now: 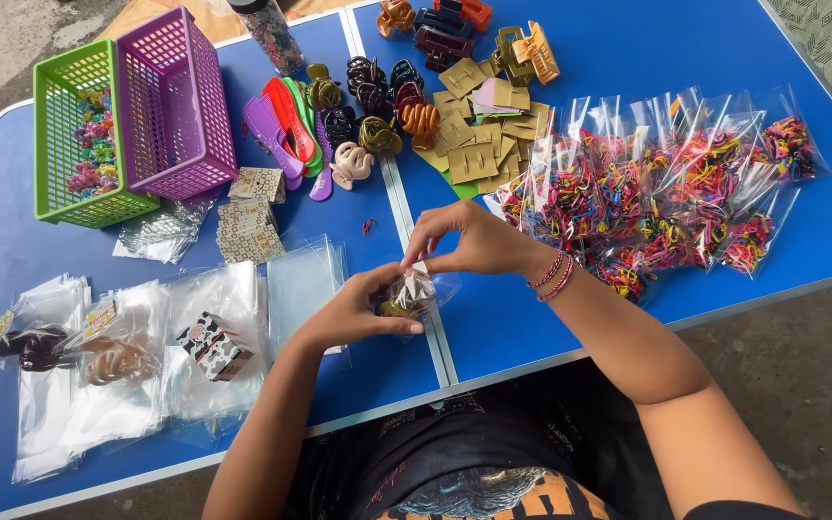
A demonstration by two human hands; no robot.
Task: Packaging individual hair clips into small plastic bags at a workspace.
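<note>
Hands: left hand (351,313) and right hand (469,241) grip crinkly clear bag (414,292) holding glossy olive claw clip (399,308).

On the blue tabletop (12,250), a green basket (77,135) and purple basket (173,101) stand at ten o'clock. Hair claws (377,101) cluster near twelve, bagged colourful elastics (666,188) spread at two, and clear empty bags (98,404) lie at eight.

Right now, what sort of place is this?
Probably a small packing spot for hair accessories, outdoors or on bare concrete: a blue folding table holds loose claw clips, bagged elastic bands and empty clear sleeves. Both hands close one small bag.
</note>
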